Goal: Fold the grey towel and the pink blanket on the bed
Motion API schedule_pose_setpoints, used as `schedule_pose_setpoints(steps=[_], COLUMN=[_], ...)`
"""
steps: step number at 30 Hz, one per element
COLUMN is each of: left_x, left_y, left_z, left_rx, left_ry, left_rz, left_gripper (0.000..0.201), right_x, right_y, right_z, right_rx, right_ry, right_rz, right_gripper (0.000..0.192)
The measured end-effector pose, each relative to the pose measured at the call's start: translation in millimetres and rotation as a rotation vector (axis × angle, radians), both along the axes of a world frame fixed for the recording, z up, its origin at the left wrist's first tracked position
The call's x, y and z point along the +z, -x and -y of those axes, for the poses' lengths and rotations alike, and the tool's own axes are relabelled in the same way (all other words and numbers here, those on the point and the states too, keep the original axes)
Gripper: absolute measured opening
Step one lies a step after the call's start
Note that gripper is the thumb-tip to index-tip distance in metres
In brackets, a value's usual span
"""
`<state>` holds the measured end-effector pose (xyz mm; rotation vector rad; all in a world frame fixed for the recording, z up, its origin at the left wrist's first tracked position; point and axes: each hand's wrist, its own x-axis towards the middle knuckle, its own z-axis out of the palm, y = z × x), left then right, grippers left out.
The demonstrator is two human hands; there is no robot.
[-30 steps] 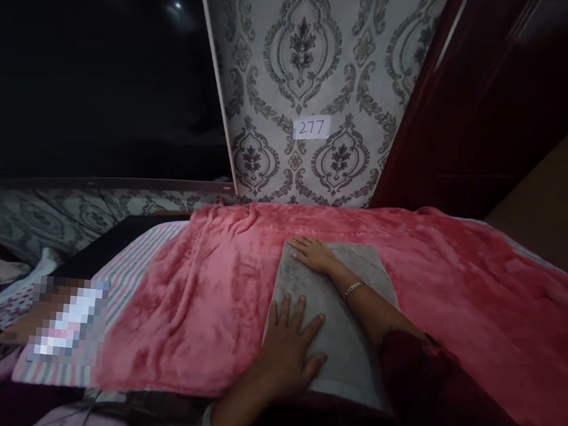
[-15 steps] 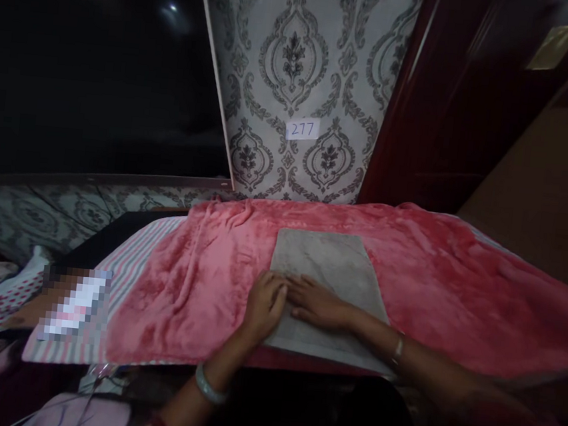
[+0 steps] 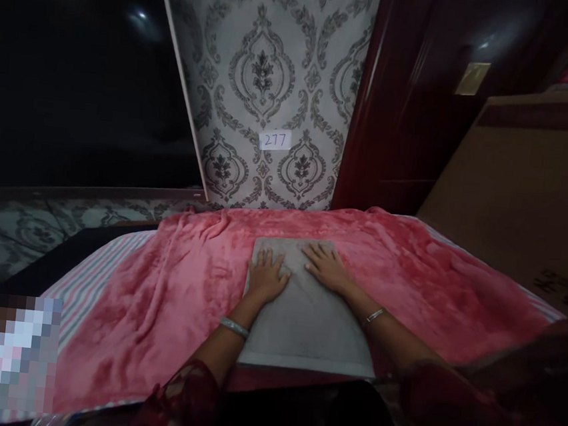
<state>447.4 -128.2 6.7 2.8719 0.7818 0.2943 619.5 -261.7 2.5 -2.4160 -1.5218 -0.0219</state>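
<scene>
A grey cloth (image 3: 303, 329) lies flat, roughly rectangular, on a pink plush blanket (image 3: 197, 285). My left hand (image 3: 266, 275) rests on the cloth's upper left part, fingers spread and pointing away from me. Near the cloth's upper right corner, my right hand (image 3: 327, 267) lies flat with its fingers apart. Neither hand grips anything. Light creases run across the cloth around the hands.
Beneath the blanket, a striped sheet (image 3: 102, 269) shows at the left. A dark screen (image 3: 76, 79) stands at the back left, by a patterned wall (image 3: 263, 57) with a "277" label (image 3: 275, 140). At the right stands a large cardboard box (image 3: 522, 189).
My hands have moved from close together on the cloth's left middle to its far part, now apart and spread. The cloth looks smoother, and the camera view has shifted right.
</scene>
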Motion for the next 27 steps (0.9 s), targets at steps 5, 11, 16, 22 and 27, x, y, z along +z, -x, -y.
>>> schedule_pose_setpoints(steps=[5, 11, 16, 22, 27], left_x=[-2.1, -1.7, -3.4, -4.2, -2.8], left_y=[1.7, -1.8, -2.5, -2.6, -0.8], left_z=[-3.4, -2.9, -3.4, -4.8, -3.4], left_rx=[-0.014, 0.01, 0.019, 0.01, 0.004], left_ry=[-0.055, -0.094, -0.118, -0.124, -0.133], left_rz=[-0.001, -0.034, -0.04, -0.028, 0.006], left_gripper=[0.065, 0.064, 0.064, 0.063, 0.061], right_x=[-26.5, -10.5, -0.9, -4.3, -1.3], right_y=[-0.1, -11.6, -22.0, 6.4, 64.2], right_z=[3.6, -1.8, -3.1, 18.6, 62.6], right_rx=[-0.003, -0.011, -0.119, 0.1, 0.38], right_ry=[0.029, 0.104, 0.084, 0.137, 0.092], right_rz=[0.019, -0.046, -0.038, -0.053, -0.198], right_gripper=[0.06, 0.06, 0.065, 0.063, 0.061])
